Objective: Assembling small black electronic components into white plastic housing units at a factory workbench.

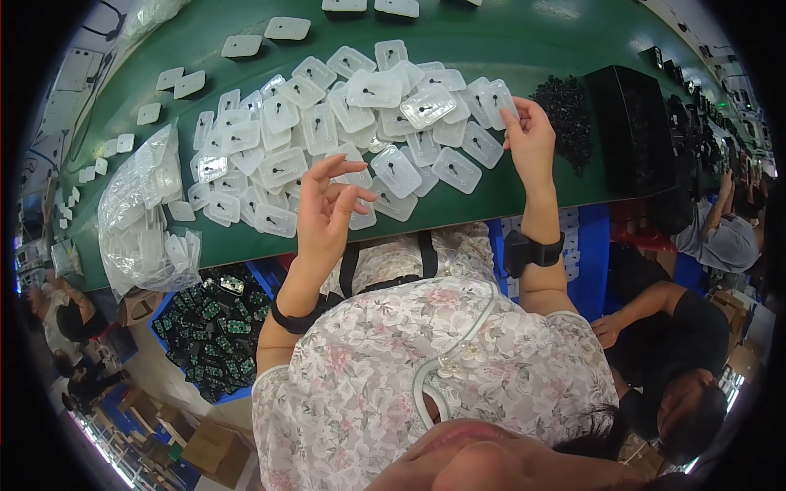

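Observation:
A heap of white, rounded-square plastic pieces (352,123), each with a small black part at its centre, covers the green table (524,41). My left hand (327,213) hovers over the near edge of the heap with its fingers spread and nothing in it. My right hand (532,139) is at the heap's right end. Its thumb and fingertips pinch the edge of one white plastic piece (496,100). Both wrists wear black bands.
A pile of small black parts (565,106) and a black box (630,123) lie to the right. A clear bag of white pieces (143,213) sits at the left. Green circuit boards (213,327) fill a bin below the table. Other people (712,233) work nearby.

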